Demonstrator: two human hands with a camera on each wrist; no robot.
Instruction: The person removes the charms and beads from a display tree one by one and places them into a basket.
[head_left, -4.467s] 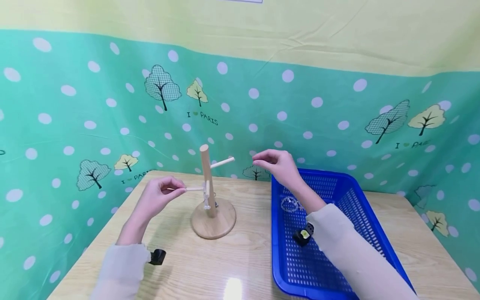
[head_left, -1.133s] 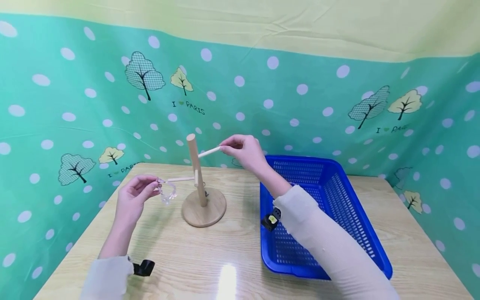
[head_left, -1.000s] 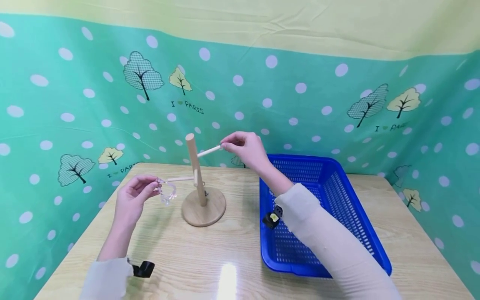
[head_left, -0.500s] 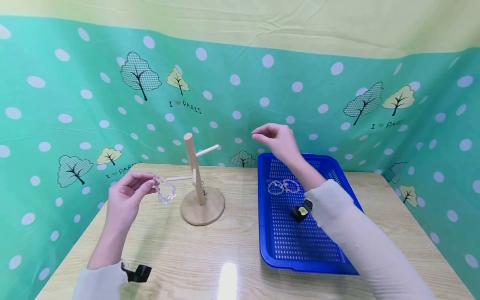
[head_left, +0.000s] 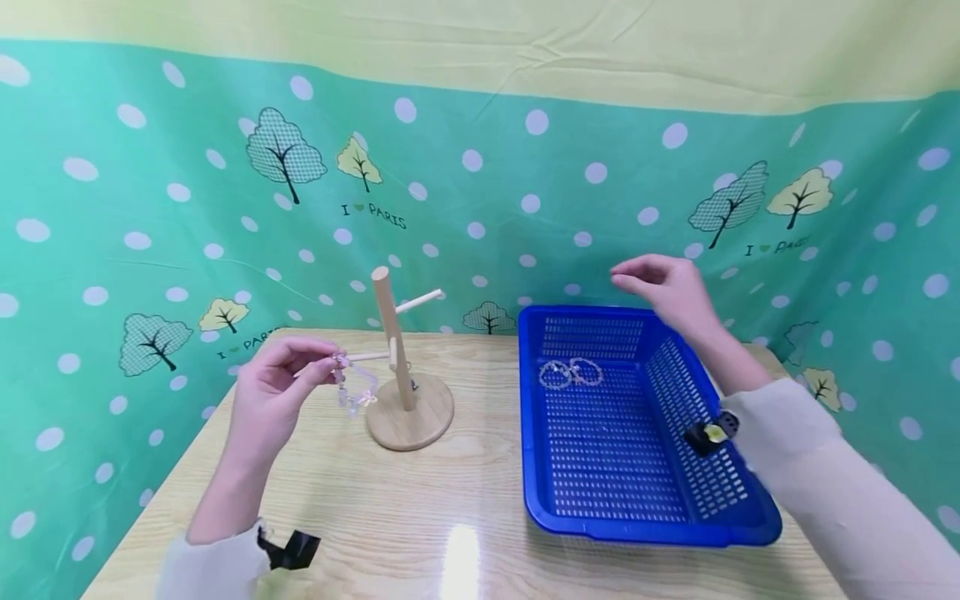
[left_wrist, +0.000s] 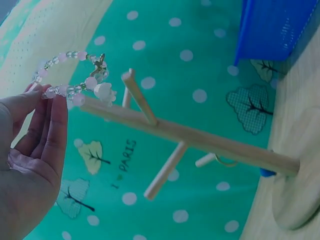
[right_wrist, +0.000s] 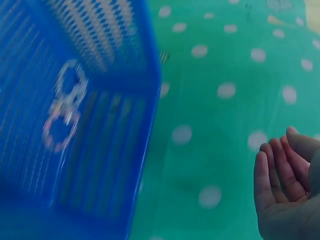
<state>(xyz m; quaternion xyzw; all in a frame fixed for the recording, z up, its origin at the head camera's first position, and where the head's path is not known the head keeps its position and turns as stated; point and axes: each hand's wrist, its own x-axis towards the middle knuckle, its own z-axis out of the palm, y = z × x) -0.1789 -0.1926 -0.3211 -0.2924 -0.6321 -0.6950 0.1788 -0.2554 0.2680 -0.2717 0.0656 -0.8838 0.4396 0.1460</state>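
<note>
My left hand [head_left: 273,392] pinches a beaded bracelet [head_left: 366,398] of pink and clear beads between thumb and fingers. The loop hangs in front of a wooden peg stand [head_left: 397,358], close to the left peg's tip. Seen from the left wrist, the bracelet [left_wrist: 75,91] carries a white flower bead and a small metal charm. My right hand [head_left: 671,292] is raised over the far right rim of a blue basket [head_left: 528,433], fingers loosely bent, nothing visible in them. Two similar bracelets [head_left: 555,387] lie side by side on the basket floor.
The stand's round base [head_left: 420,425] rests on the wooden table [head_left: 390,517], left of the basket. A ring with a small blue piece [left_wrist: 267,172] is on a rear peg, partly hidden. A green dotted curtain [head_left: 480,192] hangs behind.
Earlier the bracelet hung on the left peg; my left hand has drawn it off and now shifted slightly right. My right hand left the upper peg's tip and moved right over the basket.
</note>
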